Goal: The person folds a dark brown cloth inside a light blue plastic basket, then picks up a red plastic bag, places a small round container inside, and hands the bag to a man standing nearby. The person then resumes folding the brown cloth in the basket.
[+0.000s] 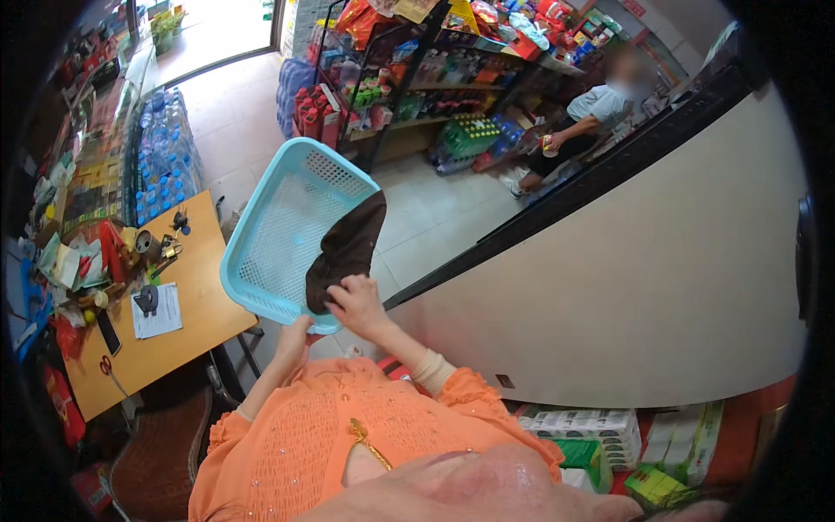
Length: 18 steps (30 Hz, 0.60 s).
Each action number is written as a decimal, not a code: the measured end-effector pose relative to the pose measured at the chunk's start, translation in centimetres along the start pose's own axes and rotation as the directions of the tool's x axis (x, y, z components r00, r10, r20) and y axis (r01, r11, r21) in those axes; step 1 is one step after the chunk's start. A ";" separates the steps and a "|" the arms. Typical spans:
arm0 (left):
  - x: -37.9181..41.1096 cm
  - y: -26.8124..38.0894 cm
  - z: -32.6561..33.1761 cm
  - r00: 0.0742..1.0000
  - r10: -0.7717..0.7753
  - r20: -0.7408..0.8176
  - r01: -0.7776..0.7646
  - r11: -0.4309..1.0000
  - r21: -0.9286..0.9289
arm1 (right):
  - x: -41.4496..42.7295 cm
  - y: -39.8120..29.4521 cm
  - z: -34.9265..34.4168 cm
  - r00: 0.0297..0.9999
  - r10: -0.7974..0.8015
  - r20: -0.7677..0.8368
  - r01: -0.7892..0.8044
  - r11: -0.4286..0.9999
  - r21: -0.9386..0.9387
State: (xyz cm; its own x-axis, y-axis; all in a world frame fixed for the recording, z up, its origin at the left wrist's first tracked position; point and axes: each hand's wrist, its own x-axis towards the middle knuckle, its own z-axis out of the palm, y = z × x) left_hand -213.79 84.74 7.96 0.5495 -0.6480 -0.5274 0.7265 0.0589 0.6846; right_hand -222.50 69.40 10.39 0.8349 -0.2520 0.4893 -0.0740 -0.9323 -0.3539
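A light blue plastic basket [261, 215] with a perforated bottom is held up in front of me, tilted. My left hand [297, 339] grips its near rim. Over the basket's right side lies a dark brown cloth [349, 241], hanging across the rim. My right hand [357, 305] has its fingers on the near end of this cloth, pinching it close to the basket's near right corner. Apart from the cloth, nothing shows inside the basket.
On my left a wooden table [202, 287] bears a paper sheet [156, 310], a phone [108, 331], scissors [106, 365] and a padlock [172, 248]. Bottled water packs [166, 156] stand beyond. A pale wall panel [587, 274] rises on my right. Past stocked shelves [450, 98], a person [597, 114] holds a container.
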 end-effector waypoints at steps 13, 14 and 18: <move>-2.6 0.8 -1.2 0.992 -0.081 0.101 0.067 0.989 0.133 | 2.7 11.8 -2.3 0.844 0.493 -0.212 -0.483 0.870 0.102; -2.3 0.5 -1.3 0.994 -0.067 0.084 0.057 0.992 0.111 | 2.2 10.9 -1.5 0.817 0.550 -0.173 -0.515 0.831 0.209; -1.2 0.8 -0.2 1.000 -0.003 -0.024 0.002 1.000 -0.015 | 0.7 3.1 0.9 0.814 0.580 0.029 -0.528 0.718 0.452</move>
State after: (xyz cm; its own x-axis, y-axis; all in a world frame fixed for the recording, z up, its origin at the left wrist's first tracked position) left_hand -213.74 85.70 9.02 0.5574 -0.6296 -0.5413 0.7341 0.0690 0.6756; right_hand -221.61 66.57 8.89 0.6525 -0.7385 0.1696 -0.2477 -0.4194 -0.8733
